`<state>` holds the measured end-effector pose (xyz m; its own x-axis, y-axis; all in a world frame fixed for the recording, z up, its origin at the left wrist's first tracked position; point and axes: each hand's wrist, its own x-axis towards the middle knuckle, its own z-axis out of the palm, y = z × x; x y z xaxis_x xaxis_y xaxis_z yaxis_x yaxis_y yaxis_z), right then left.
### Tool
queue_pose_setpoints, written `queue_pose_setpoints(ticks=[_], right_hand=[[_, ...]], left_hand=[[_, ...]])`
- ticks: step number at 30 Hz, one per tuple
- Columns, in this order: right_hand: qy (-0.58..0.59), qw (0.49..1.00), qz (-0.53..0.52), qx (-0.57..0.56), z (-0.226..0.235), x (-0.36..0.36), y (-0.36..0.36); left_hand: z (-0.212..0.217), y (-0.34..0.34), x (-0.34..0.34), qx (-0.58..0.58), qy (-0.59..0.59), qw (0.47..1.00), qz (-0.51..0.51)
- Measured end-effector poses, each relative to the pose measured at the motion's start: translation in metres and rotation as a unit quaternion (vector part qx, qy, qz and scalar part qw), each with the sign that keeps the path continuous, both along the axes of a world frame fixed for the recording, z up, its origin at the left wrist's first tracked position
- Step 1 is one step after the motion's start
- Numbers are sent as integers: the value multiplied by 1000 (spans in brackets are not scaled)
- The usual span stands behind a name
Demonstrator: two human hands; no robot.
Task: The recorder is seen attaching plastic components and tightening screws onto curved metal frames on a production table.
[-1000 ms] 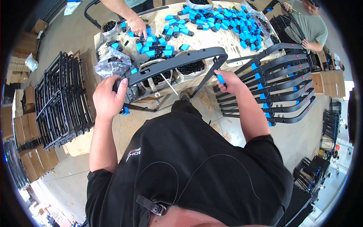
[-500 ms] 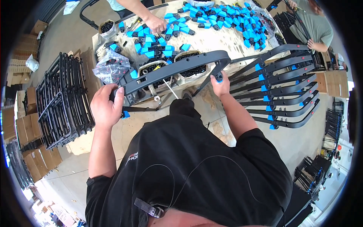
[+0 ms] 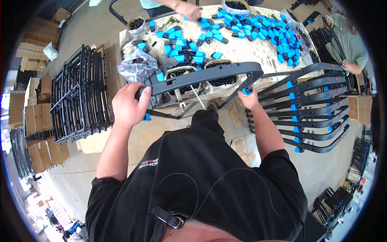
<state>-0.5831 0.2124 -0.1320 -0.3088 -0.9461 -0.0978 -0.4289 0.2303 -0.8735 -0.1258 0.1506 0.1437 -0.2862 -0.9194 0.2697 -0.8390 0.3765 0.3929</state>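
A curved black metal bar frame (image 3: 209,73) is held out in front of me, over the near edge of the worktable. My left hand (image 3: 131,105) is closed round its left end, thumb on top. At the bent right end, my right hand (image 3: 250,99) grips the frame by a small blue and black bracket (image 3: 246,91). Beneath the bar, bags of small black hardware (image 3: 221,82) hang at the table edge, partly hidden by it. A wrench (image 3: 182,106) hangs near one bag. Several similar black frames with blue brackets (image 3: 314,109) are stacked to my right.
Many blue and black brackets (image 3: 258,28) cover the worktable (image 3: 242,47). Across it a co-worker's hand (image 3: 188,11) reaches over the parts; another person (image 3: 348,44) stands at far right. Upright black frames (image 3: 80,92) and cardboard boxes (image 3: 46,151) stand to my left.
The whole view has shifted, so the table and stacks appear farther right and a little lower. Both my hands keep their hold on the frame. The co-worker's hand has moved away over the brackets.
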Motion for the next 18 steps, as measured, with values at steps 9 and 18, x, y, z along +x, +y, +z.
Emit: queue_pose_setpoints(ticks=[9, 18], right_hand=[[-108, 907, -192, -360, 185, 88, 2], [71, 947, 223, -222, 268, 219, -233]], left_hand=[[-2, 2, 14, -36, 37, 999, 13], [1, -5, 18, 33, -3, 999, 11]])
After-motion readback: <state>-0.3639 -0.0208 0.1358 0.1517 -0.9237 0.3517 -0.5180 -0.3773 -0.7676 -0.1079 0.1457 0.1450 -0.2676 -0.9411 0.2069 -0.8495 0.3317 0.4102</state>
